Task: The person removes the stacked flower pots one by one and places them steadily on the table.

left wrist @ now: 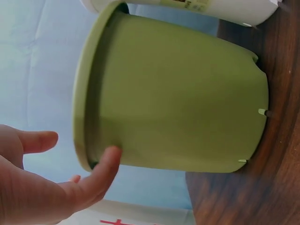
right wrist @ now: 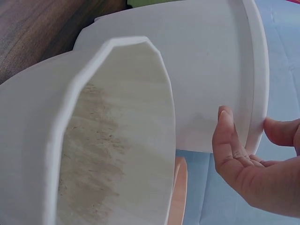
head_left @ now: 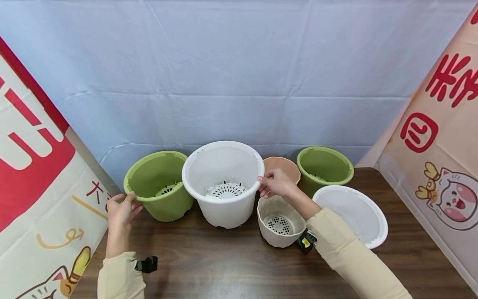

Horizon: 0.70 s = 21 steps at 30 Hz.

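Observation:
In the head view my right hand (head_left: 277, 182) pinches the right rim of a large white flowerpot (head_left: 225, 214). The right wrist view shows the thumb on the rim and the curled fingers (right wrist: 225, 136) beneath it. My left hand (head_left: 121, 209) is at the left rim of a green flowerpot (head_left: 168, 207). Seen from the left wrist, one finger (left wrist: 105, 171) reaches the green pot's outer wall, while the thumb stands apart from the rim. Both pots stand upright side by side, with slotted bottoms visible inside.
Right of the white pot stand a small cream faceted pot (head_left: 278, 240), a terracotta-coloured pot (head_left: 285, 166) behind it, another green pot (head_left: 325, 160) and a white pot (head_left: 351, 207), partly behind my right forearm. Cloth hangs behind the wooden table (head_left: 209, 261); printed banners flank it.

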### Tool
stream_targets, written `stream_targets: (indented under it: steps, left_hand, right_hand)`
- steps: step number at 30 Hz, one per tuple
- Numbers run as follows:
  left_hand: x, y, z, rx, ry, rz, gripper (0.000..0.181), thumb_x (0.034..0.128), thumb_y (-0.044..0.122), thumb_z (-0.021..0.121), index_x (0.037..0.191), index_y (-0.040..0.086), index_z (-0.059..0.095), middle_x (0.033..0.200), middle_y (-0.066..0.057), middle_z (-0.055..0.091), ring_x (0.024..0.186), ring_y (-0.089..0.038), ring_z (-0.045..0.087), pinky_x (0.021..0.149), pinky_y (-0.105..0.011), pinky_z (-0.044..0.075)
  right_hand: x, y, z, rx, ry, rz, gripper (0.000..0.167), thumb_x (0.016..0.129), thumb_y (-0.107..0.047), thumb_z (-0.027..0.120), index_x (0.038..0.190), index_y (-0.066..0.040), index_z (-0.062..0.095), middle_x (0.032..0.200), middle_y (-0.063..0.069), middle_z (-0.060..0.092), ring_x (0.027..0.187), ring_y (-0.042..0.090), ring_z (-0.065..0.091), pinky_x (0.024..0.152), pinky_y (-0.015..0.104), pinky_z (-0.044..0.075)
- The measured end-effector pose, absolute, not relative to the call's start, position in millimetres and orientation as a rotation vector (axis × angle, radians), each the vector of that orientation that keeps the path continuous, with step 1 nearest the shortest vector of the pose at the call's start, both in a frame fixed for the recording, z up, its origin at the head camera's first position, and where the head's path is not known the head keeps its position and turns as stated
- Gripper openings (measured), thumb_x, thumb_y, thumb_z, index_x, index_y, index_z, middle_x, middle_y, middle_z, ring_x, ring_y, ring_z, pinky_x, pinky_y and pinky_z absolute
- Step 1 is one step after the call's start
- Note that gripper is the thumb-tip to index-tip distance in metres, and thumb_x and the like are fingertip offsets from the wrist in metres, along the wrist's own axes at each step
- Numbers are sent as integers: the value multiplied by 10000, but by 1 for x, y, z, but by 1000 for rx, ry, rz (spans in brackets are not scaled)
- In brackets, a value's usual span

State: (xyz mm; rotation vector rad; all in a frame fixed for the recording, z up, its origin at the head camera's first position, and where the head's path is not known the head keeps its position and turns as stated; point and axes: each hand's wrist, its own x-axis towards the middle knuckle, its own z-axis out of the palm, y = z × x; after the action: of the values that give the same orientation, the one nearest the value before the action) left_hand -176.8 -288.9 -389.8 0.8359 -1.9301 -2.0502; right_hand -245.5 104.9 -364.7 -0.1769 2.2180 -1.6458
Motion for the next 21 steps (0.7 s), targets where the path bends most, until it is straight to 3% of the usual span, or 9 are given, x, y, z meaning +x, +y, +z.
stream_targets:
  steps: [3, 5, 8, 11, 21]
  left_hand:
    - [-175, -285, -387, 835, -1967, -2015, 627, 960, 216, 422, 1411, -12, 50, 1036, -74, 479, 711, -4, 560, 685, -152, 509]
    - [-174, -281, -385, 842, -2002, -1965, 633, 960, 235, 415, 1418, -8, 51, 1198, -159, 406, 846, -45, 527, 723, -152, 470]
    - [-172, -276, -380, 829, -2023, -1900, 633, 960, 250, 399, 1423, -3, 48, 1380, -241, 220, 1145, -229, 397, 945, -280, 386]
    - [-169, -273, -374, 792, -2049, -1863, 634, 965, 272, 375, 1434, 15, 35, 1450, -242, 99, 1303, -328, 185, 1076, -410, 227]
    - [-157, -257, -360, 627, -2265, -1654, 682, 971, 402, 307, 1449, 43, -23, 1483, -222, 39, 1348, -341, 83, 1102, -463, 127]
  right_hand:
    - [-245, 105, -364, -182, 2226, -1645, 182, 955, -76, 474, 912, 99, 500, 661, 91, 591, 529, 146, 584, 553, 298, 557]
    - [-244, 105, -364, -183, 2226, -1649, 186, 957, -75, 468, 916, 103, 501, 665, 92, 590, 528, 146, 584, 560, 309, 560]
    - [-244, 105, -364, -187, 2221, -1662, 188, 960, -68, 456, 927, 112, 498, 674, 97, 587, 531, 148, 585, 567, 318, 561]
    - [-243, 106, -365, -189, 2212, -1682, 197, 965, -56, 432, 947, 129, 498, 689, 109, 581, 540, 152, 587, 568, 315, 560]
    - [-232, 113, -362, -148, 2181, -1801, 273, 968, -79, 423, 1096, 160, 455, 851, 244, 590, 619, 163, 597, 613, 306, 560]
